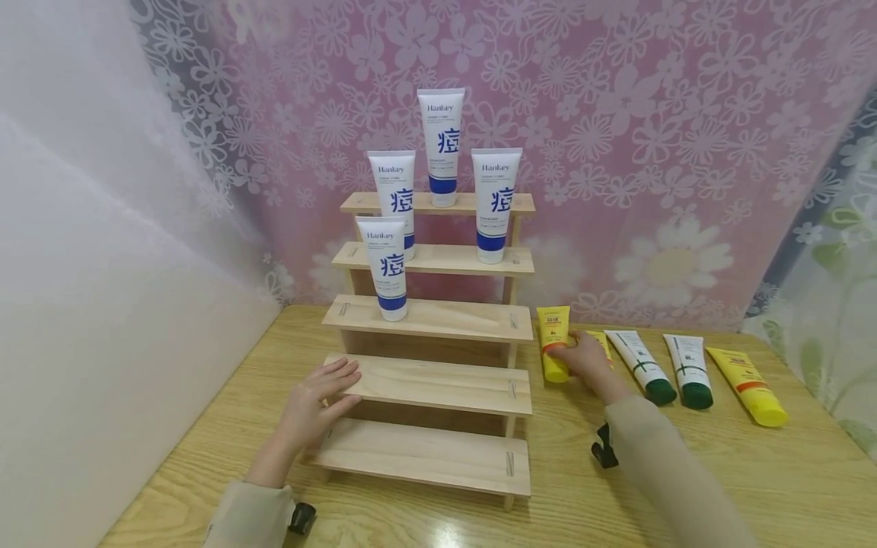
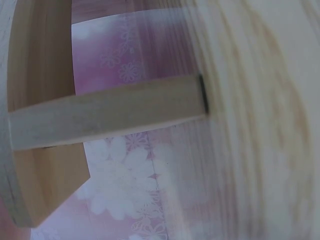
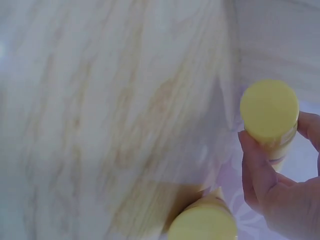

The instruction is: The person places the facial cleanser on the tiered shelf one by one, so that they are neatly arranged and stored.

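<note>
The left hand is at the left end of a five-step wooden stand, fingers stretched onto the second step from the bottom, thumb spread apart from them; whether the thumb presses the wood cannot be told. Just right of the stand, the right hand pinches a yellow squeeze tube, thumb and fingers parted only by its width. The tube's long axis runs close to upright, round cap low and toward the person, flat crimped end up and away. Beside that hand, a partly hidden yellow tube, two green-capped white tubes and another yellow tube lie on the table. Farther back, four blue-capped Hankey tubes stand cap down on the upper three steps, before a pink floral backdrop.
</note>
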`<control>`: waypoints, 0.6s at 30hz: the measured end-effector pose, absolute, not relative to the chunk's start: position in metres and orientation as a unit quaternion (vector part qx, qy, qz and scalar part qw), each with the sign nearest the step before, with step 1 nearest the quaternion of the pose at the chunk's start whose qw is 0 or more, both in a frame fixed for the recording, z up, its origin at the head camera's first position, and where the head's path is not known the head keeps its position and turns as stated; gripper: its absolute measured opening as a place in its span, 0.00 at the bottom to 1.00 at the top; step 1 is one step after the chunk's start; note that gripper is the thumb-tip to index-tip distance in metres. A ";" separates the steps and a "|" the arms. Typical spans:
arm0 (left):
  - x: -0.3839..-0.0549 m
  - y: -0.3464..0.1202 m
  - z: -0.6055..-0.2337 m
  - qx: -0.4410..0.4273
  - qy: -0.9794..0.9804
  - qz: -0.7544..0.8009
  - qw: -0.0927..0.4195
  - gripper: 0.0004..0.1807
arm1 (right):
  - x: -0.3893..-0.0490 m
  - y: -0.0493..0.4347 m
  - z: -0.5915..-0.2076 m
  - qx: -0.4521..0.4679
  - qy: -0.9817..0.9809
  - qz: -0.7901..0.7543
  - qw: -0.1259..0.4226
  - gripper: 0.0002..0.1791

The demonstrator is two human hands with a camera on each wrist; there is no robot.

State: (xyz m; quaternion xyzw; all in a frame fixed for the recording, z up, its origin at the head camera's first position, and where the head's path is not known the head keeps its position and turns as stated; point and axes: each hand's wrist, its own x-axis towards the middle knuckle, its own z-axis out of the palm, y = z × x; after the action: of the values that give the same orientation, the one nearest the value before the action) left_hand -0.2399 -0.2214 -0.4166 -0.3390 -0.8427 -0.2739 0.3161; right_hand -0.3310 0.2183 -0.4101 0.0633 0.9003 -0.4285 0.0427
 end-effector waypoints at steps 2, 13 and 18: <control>-0.239 -0.222 -0.416 -0.338 -0.845 -0.274 0.312 0.19 | -0.328 0.218 -0.407 0.057 0.895 -0.442 0.032 0.43; -0.241 -0.222 -0.418 -0.339 -0.837 -0.282 0.322 0.19 | -0.307 0.214 -0.387 0.044 0.857 -0.513 -0.016 0.42; -0.241 -0.221 -0.418 -0.340 -0.837 -0.282 0.324 0.19 | -0.295 0.213 -0.380 0.016 0.856 -0.514 -0.049 0.42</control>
State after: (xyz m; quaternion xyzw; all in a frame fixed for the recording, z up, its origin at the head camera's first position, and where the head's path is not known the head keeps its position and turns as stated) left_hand -0.2413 -0.2214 -0.4177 -0.3400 -0.8366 -0.2821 0.3238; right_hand -0.2948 0.2131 -0.3798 0.0164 0.8565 -0.5136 -0.0489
